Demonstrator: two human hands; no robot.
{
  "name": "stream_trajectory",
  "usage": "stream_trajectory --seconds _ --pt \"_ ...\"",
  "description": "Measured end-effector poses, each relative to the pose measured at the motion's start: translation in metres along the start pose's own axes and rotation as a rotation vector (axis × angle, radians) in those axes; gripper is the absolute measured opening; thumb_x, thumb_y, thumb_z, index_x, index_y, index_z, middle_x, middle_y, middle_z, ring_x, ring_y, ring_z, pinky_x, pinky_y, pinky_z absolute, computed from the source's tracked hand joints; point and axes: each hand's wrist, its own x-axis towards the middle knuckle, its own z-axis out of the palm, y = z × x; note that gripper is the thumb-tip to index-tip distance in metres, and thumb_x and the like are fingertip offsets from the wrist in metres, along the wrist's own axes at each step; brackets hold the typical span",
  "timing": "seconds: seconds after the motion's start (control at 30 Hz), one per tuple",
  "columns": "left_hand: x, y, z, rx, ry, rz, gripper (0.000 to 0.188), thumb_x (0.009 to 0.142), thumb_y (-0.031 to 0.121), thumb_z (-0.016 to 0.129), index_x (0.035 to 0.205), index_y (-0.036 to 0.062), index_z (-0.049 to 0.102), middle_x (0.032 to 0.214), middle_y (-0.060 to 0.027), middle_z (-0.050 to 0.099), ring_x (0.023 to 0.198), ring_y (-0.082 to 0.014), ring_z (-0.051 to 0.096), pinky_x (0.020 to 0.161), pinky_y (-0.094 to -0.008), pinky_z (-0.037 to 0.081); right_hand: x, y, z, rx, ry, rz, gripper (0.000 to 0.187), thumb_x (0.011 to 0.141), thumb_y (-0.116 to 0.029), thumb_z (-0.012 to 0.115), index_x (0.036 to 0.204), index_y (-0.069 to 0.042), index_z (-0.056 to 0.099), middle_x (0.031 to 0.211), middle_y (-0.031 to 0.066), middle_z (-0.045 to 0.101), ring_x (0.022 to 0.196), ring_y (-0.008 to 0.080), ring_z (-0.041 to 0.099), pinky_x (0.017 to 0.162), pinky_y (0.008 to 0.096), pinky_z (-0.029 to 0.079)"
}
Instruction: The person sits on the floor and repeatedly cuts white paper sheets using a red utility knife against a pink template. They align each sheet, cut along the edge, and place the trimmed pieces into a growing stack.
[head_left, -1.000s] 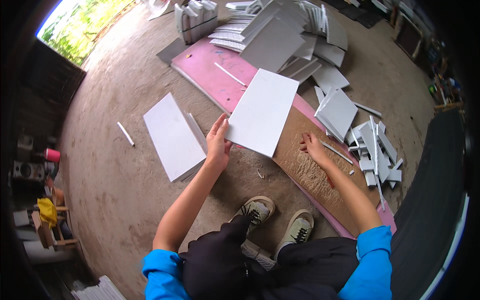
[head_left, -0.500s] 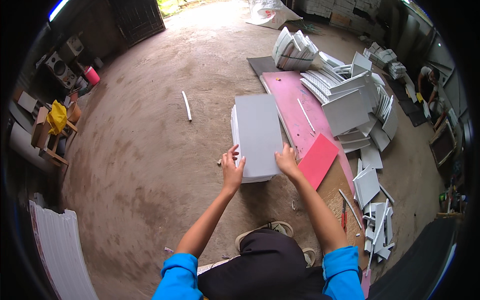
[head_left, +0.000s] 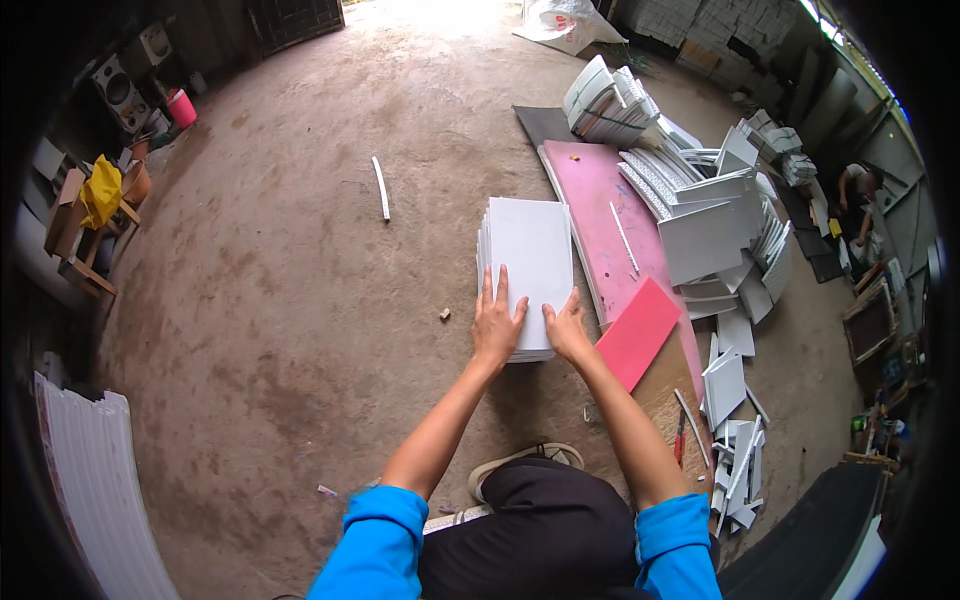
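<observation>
A stack of white rectangular boards [head_left: 535, 235] stands on the floor in front of me, its left edges slightly uneven. My left hand [head_left: 497, 325] lies on the near left part of the top board, fingers spread. At the near right edge, my right hand [head_left: 567, 328] rests with its thumb on top and its fingers stretched along the side. Neither hand is wrapped round a board. Close to the stack on the right is a red rectangular board [head_left: 640, 332], partly over a large pink board [head_left: 607, 215].
Loose white boards [head_left: 705, 240] heap up at right, with offcuts [head_left: 738, 475] nearer me. A red-handled tool [head_left: 680, 440] lies by my right forearm. A white strip [head_left: 381, 188] lies on the floor ahead. Far right, a person [head_left: 858, 205] crouches. White sheets [head_left: 95, 470] stand at lower left.
The grey-looking top board, slightly askew before, now looks white and lies in line with the stack. My left hand has moved from the left side onto the top; the view has shifted slightly.
</observation>
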Motion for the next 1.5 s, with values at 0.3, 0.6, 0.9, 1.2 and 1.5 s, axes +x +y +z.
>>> stream_trajectory --seconds 0.3,0.6,0.9,1.2,1.5 --pt "-0.006 0.021 0.001 0.48 0.224 0.386 0.065 0.086 0.045 0.05 0.141 0.0171 0.028 0.15 -0.0098 0.012 0.139 -0.0308 0.002 0.099 -0.0678 -0.007 -0.01 0.02 -0.038 -0.057 0.009 -0.222 0.071 0.09 -0.044 0.044 0.141 -0.008 0.01 0.127 0.0297 0.035 0.113 0.0457 0.045 0.094 0.0489 0.038" --pt "-0.051 0.134 0.155 0.272 -0.488 0.987 0.046 0.082 0.03 0.06 0.121 0.0095 0.049 0.133 -0.0113 0.04 0.132 -0.0283 0.025 0.107 -0.0582 0.011 -0.069 0.282 -0.163 -0.084 -0.06 -0.009 0.043 0.085 -0.027 0.056 0.117 0.0 0.049 0.104 0.0216 0.057 0.102 0.0331 0.055 0.085 0.0385 0.044" --pt "-0.074 0.196 0.392 -0.076 -0.756 0.965 0.039 0.081 0.013 0.06 0.117 0.0003 0.05 0.117 -0.0169 0.053 0.11 -0.0329 0.048 0.094 -0.0399 0.039 -0.097 0.512 -0.135 0.455 0.943 0.538 0.034 0.083 -0.02 0.056 0.112 -0.001 0.055 0.097 0.0143 0.063 0.089 0.0287 0.06 0.082 0.037 0.046" --pt "-0.092 0.211 0.459 0.443 -0.439 0.83 0.052 0.08 0.027 0.063 0.125 0.004 0.049 0.109 -0.018 0.048 0.098 -0.0298 0.048 0.076 -0.0329 0.043 -0.063 0.46 -0.128 0.276 0.857 0.446 0.063 0.079 -0.016 0.061 0.131 0.001 0.03 0.121 0.0221 0.038 0.112 0.0383 0.037 0.096 0.0458 0.031" --pt "-0.043 0.239 0.393 -0.863 -0.687 0.305 0.037 0.088 0.01 0.057 0.124 0.0049 0.049 0.086 -0.0005 0.058 0.074 -0.0036 0.049 0.067 -0.0164 0.04 -0.107 0.425 -0.216 -0.192 1.097 0.123 0.074 0.078 -0.022 0.066 0.136 -0.004 0.024 0.134 0.0213 0.024 0.128 0.0382 0.021 0.105 0.0518 0.02"
